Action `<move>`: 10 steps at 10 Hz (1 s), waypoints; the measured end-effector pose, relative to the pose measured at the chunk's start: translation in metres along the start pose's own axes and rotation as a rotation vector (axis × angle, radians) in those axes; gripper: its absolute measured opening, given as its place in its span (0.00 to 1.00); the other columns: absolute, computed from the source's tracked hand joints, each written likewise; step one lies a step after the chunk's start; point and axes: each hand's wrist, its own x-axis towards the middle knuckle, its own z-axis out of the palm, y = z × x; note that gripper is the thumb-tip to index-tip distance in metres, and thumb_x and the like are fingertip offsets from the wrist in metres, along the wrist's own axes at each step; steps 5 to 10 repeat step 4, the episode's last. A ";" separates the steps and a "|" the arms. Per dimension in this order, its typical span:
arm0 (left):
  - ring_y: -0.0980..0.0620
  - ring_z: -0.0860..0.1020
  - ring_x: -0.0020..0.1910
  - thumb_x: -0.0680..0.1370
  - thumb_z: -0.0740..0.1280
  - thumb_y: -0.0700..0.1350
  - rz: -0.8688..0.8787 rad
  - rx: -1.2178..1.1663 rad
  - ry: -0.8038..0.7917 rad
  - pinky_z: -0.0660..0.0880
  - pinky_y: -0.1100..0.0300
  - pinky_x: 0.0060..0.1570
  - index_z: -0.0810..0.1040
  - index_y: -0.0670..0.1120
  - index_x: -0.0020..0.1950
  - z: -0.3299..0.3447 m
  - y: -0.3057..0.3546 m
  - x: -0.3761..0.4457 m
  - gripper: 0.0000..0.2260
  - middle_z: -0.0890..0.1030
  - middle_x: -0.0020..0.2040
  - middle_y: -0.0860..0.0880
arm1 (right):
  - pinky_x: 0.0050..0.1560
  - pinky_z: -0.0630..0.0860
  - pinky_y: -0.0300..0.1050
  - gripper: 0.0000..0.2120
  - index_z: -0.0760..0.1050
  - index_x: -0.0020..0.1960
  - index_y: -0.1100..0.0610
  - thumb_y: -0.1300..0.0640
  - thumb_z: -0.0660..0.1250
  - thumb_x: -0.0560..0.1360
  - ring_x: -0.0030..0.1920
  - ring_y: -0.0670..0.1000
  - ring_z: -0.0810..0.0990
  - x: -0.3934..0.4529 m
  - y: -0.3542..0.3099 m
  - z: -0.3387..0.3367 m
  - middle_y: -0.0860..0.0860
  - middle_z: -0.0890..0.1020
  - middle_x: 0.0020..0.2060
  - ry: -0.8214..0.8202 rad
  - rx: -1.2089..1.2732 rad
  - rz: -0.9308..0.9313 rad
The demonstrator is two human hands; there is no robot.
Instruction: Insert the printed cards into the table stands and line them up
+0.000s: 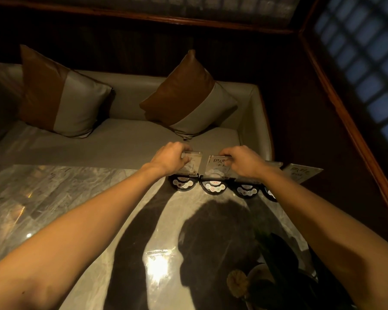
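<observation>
Fingers (184,155) on stands (189,163), cushions (188,95) behind (bench)

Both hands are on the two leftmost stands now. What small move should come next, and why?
Probably nudge the leftmost stand slightly toward the camera. Its black base sits a little farther back than the second stand, so the row is not quite even. The left hand already grips its top.
</observation>
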 end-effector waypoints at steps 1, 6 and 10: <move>0.45 0.80 0.60 0.79 0.69 0.47 0.008 0.001 -0.001 0.77 0.46 0.60 0.79 0.50 0.66 -0.002 0.001 -0.001 0.15 0.84 0.61 0.47 | 0.61 0.79 0.52 0.20 0.74 0.70 0.53 0.60 0.68 0.79 0.61 0.53 0.80 -0.002 0.002 -0.002 0.53 0.82 0.62 -0.021 0.024 0.006; 0.48 0.79 0.65 0.76 0.70 0.55 0.049 -0.012 0.065 0.73 0.43 0.66 0.79 0.51 0.67 -0.004 0.022 0.007 0.20 0.82 0.65 0.49 | 0.61 0.76 0.47 0.19 0.74 0.71 0.56 0.51 0.65 0.81 0.61 0.52 0.80 -0.029 0.043 -0.027 0.54 0.81 0.63 0.165 0.175 0.144; 0.48 0.79 0.65 0.76 0.70 0.55 0.049 -0.012 0.065 0.73 0.43 0.66 0.79 0.51 0.67 -0.004 0.022 0.007 0.20 0.82 0.65 0.49 | 0.61 0.76 0.47 0.19 0.74 0.71 0.56 0.51 0.65 0.81 0.61 0.52 0.80 -0.029 0.043 -0.027 0.54 0.81 0.63 0.165 0.175 0.144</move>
